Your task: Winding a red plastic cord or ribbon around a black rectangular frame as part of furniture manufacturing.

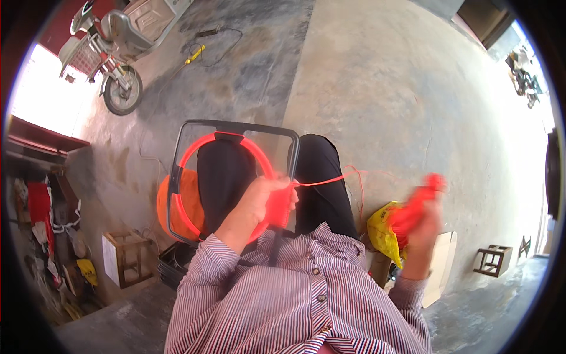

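Observation:
Across my thighs stands a black rectangular frame [239,125] with a ring [258,154] inside it, mostly red with black stretches. My left hand [263,199] is closed around the ring's right side, where red strip is wound thickly. From there a thin red strip [323,182] runs right, over my right thigh, and loops down in the air. Out to the right, my right hand [425,227] grips a red bundle [413,207], seemingly of the same strip. Motion blurs both that hand and the bundle, so its fingers show poorly.
Beside my right leg sits a yellow bag [383,235], with a cardboard sheet [439,271] near it. An orange rounded object [171,203] is by my left knee. Wooden stools [127,259] stand on both sides. Farther off are a scooter [121,88] and a yellow-handled tool [195,54].

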A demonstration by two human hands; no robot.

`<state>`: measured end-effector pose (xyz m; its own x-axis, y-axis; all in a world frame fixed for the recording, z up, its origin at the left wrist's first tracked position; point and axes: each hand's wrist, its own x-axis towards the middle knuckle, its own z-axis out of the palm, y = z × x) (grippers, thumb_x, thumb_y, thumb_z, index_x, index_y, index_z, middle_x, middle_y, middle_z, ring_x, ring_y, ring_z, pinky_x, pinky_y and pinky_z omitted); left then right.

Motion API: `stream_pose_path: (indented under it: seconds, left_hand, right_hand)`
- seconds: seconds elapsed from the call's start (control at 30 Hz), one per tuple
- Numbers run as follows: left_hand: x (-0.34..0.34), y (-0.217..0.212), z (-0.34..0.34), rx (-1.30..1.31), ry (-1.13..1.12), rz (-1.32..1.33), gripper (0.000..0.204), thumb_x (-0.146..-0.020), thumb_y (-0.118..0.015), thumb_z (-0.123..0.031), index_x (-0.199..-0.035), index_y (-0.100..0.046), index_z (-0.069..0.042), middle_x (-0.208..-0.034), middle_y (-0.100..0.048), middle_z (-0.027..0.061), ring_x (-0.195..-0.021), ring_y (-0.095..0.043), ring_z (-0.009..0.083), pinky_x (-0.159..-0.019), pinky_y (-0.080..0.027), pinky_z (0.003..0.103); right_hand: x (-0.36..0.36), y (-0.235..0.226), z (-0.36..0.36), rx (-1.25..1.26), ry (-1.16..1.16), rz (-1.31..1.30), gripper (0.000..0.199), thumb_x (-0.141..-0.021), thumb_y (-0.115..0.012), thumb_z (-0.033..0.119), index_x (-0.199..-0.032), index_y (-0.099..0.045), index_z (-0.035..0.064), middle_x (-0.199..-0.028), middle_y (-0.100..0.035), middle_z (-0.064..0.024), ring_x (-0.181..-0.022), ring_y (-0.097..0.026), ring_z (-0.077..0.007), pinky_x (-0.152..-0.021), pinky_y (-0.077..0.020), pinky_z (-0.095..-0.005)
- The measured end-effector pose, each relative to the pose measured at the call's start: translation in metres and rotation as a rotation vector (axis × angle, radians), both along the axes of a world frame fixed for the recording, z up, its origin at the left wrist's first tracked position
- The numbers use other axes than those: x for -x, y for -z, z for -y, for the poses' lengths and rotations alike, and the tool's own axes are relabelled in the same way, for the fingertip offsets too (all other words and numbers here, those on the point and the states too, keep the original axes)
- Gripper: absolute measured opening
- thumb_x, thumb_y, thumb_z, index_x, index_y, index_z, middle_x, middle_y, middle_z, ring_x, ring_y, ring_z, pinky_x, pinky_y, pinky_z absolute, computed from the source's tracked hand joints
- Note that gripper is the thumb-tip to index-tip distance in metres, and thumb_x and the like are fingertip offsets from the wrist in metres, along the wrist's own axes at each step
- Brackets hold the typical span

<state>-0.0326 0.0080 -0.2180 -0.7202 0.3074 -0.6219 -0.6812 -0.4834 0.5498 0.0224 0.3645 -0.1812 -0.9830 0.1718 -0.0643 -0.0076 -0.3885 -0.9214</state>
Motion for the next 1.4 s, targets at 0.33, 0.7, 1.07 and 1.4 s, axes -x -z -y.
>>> stream_pose_path:
  seconds: [0.33,0.7,1.07,1.4]
  left_hand:
    - [-0.022,-0.006,-0.012,-0.136,0.133,-0.066,0.010,-0.088,-0.063,-0.008,-0.088,-0.054,-0.004,-0.075,-0.064,0.0218,-0.061,-0.066,0.0330,-0.054,-0.055,0.042]
    - [-0.011,-0.004,-0.013,-0.104,0.179,-0.072,0.015,-0.087,-0.065,-0.010,-0.091,-0.055,0.000,-0.086,-0.064,0.0198,-0.065,-0.067,0.0295,-0.056,-0.057,0.040]
    - [-0.012,-0.002,0.007,-0.043,-0.011,-0.061,0.018,-0.088,-0.064,-0.014,-0.093,-0.059,0.003,-0.075,-0.065,0.0175,-0.064,-0.066,0.0266,-0.057,-0.055,0.038]
    - [-0.009,-0.008,0.001,-0.022,0.027,-0.078,0.022,-0.087,-0.064,-0.014,-0.096,-0.059,0.006,-0.072,-0.065,0.0189,-0.060,-0.066,0.0271,-0.057,-0.056,0.036]
  right_hand:
    - [0.074,0.010,0.147,-0.699,-0.494,-0.163,0.078,-0.071,-0.071,0.001,-0.141,-0.037,0.0065,-0.105,-0.064,-0.0164,-0.099,-0.064,-0.0320,-0.086,-0.0496,-0.0386]
    - [0.089,0.003,0.159,-0.398,-0.251,-0.268,0.030,-0.085,-0.068,0.002,-0.113,-0.059,0.0011,-0.104,-0.065,-0.0041,-0.091,-0.062,-0.0129,-0.082,-0.0499,-0.0282]
    - [0.029,0.037,-0.012,0.185,-0.096,0.268,0.023,-0.078,-0.067,0.014,-0.099,-0.060,0.0069,-0.091,-0.066,-0.0094,-0.078,-0.064,-0.0258,-0.078,-0.0523,-0.0418]
    - [0.042,0.047,0.040,0.004,-0.234,0.217,0.034,-0.083,-0.064,0.007,-0.115,-0.053,0.0024,-0.075,-0.055,-0.0011,-0.068,-0.055,-0.0090,-0.058,-0.0472,-0.0260]
